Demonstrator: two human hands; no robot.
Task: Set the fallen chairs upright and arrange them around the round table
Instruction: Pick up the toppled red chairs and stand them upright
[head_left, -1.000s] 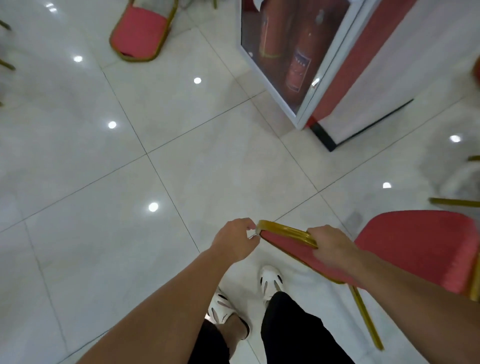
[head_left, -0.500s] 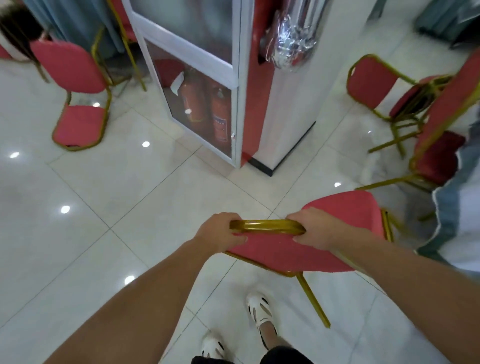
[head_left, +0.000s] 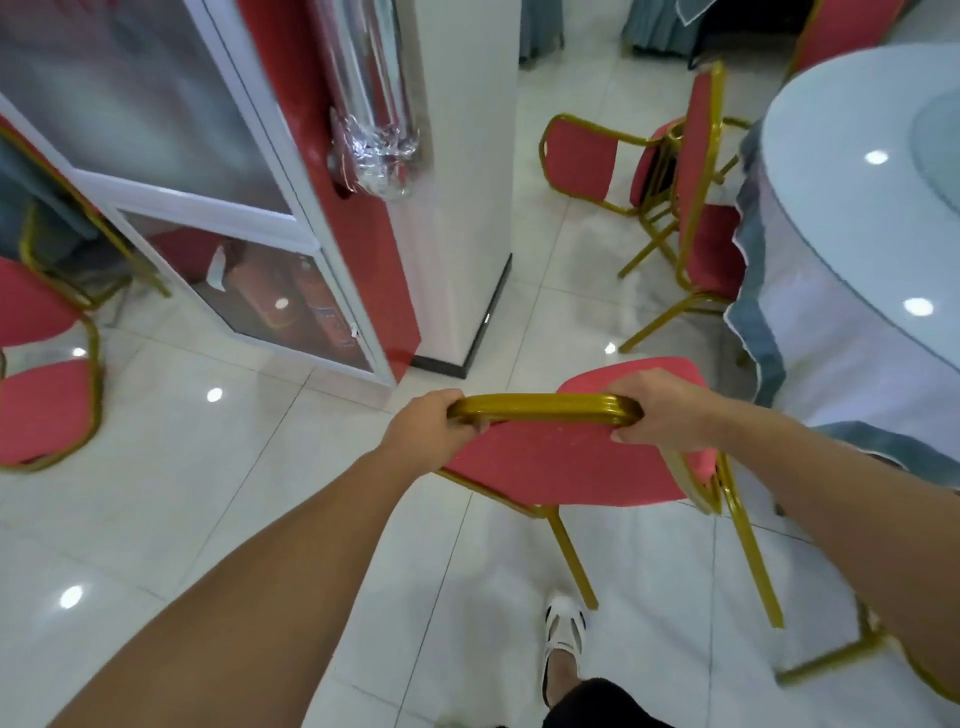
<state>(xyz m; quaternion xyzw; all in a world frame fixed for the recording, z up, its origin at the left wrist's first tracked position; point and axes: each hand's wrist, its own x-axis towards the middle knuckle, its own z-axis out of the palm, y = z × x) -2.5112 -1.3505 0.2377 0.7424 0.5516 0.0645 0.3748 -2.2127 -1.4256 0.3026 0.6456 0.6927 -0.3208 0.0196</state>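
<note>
Two hands, the left hand (head_left: 431, 431) and right hand (head_left: 657, 413), wrap their fingers round the gold top rail of a red banquet chair (head_left: 561, 462) at lower centre, its seat mostly hidden. The right edge cuts off the round tabletop (head_left: 857, 104). A glass cabinet (head_left: 208, 200) at left holds hazy fire extinguishers (head_left: 311, 306).

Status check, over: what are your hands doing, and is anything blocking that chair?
Left hand, right hand: both grip red chair by its gold top rail. Round table close on the right. Fallen chair and standing chair ahead by the table.

Likely a banquet hall: clothed round table (head_left: 857, 218), red-and-gold chairs (head_left: 582, 161).
</note>
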